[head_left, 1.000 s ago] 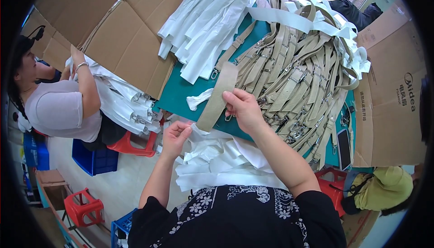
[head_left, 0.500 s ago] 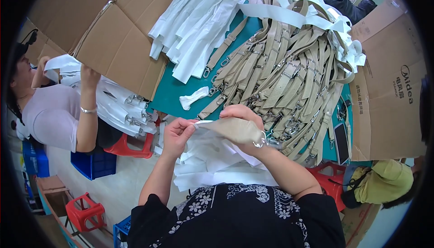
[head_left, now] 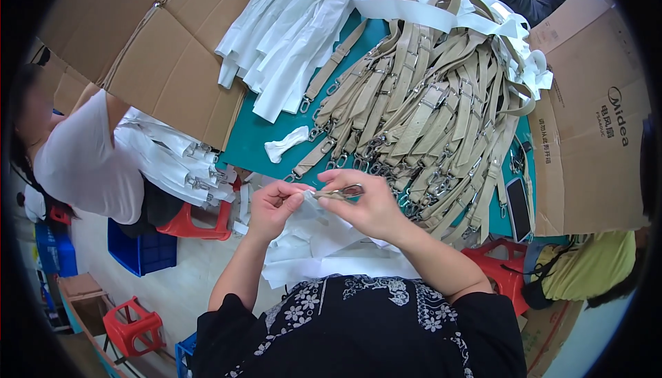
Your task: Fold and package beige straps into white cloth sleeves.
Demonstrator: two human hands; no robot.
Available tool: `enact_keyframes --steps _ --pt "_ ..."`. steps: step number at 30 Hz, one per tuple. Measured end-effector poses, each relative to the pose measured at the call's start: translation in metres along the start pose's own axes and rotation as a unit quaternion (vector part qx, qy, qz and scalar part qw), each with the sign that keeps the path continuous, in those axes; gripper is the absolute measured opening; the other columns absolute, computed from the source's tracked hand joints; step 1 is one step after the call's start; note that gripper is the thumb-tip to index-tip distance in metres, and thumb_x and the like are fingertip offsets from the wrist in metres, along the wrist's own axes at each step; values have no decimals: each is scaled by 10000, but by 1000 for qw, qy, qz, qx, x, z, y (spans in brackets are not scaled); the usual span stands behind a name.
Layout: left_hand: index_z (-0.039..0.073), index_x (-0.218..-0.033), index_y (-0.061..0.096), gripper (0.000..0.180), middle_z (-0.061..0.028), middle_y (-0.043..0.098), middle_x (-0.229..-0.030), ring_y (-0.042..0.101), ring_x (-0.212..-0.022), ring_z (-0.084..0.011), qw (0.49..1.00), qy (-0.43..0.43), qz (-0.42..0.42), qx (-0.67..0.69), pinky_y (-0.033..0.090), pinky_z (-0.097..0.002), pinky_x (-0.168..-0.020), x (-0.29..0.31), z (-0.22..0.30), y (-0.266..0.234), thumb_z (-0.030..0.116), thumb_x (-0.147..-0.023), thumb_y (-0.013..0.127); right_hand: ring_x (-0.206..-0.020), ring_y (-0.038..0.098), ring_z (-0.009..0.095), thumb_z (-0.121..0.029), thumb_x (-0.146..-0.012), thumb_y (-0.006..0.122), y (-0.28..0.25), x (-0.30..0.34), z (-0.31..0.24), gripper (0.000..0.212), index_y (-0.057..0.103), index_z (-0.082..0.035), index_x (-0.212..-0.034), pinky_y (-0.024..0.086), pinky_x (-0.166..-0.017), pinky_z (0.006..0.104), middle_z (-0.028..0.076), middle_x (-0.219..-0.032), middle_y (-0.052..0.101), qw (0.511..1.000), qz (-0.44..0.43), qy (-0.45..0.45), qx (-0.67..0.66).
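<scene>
In front of my chest, both hands work on a beige strap end with a metal fitting (head_left: 350, 190). My right hand (head_left: 372, 206) is closed on it, the metal showing above the fingers. My left hand (head_left: 274, 207) pinches a bit of white wrapping (head_left: 309, 195) at the strap's tip. Most of the strap is hidden by my fingers. Loose white sheets (head_left: 324, 240) lie below, over my lap. Just beyond my hands, a large pile of beige straps (head_left: 414, 116) with metal clasps covers the green table (head_left: 258, 147).
White-wrapped strips (head_left: 289, 33) lie at the far left of the table, beside a twisted white piece (head_left: 286, 144). Cardboard (head_left: 186, 54) stands left, another carton (head_left: 586, 123) right. A phone (head_left: 518, 209) rests at the right edge. People sit on both sides; red stools (head_left: 134, 326) and a blue crate (head_left: 143, 247) stand about.
The strap end has turned in my right hand, and its broad beige face no longer shows. My right hand has shifted slightly left and down. The co-worker at left has lifted an arm.
</scene>
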State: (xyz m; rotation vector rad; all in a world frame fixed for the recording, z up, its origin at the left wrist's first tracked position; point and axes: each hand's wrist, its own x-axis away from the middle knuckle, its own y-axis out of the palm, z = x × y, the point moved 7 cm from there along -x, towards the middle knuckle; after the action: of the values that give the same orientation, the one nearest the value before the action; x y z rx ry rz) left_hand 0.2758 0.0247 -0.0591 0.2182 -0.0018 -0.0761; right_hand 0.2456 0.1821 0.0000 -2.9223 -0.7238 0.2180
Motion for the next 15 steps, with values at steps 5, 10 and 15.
enact_keyframes --steps 5,10,15 --pt "22 -822 592 61 -72 543 -919 526 -807 -109 996 65 -7 -57 425 -224 -729 2 4 3 50 -778 623 -829 587 156 -204 -830 581 28 12 50 197 578 -38 -937 456 -704 274 106 -943 593 990 -63 126 5" --pt "38 -806 615 75 -22 423 -906 469 -750 -77 994 56 6 -94 411 -179 -675 0 11 10 35 -741 653 -731 579 162 -271 -919 398 22 22 22 306 553 -26 -1020 445 -664 280 96 -813 586 996 35 72 43" --pt "44 -845 607 255 -37 480 -958 494 -783 -82 983 -3 -154 -99 422 -205 -641 -2 7 32 226 -701 713 -754 519 78 -164 -898 455 -1 46 17 217 562 1 -988 426 -674 223 39 -841 583 976 71 80 -189"
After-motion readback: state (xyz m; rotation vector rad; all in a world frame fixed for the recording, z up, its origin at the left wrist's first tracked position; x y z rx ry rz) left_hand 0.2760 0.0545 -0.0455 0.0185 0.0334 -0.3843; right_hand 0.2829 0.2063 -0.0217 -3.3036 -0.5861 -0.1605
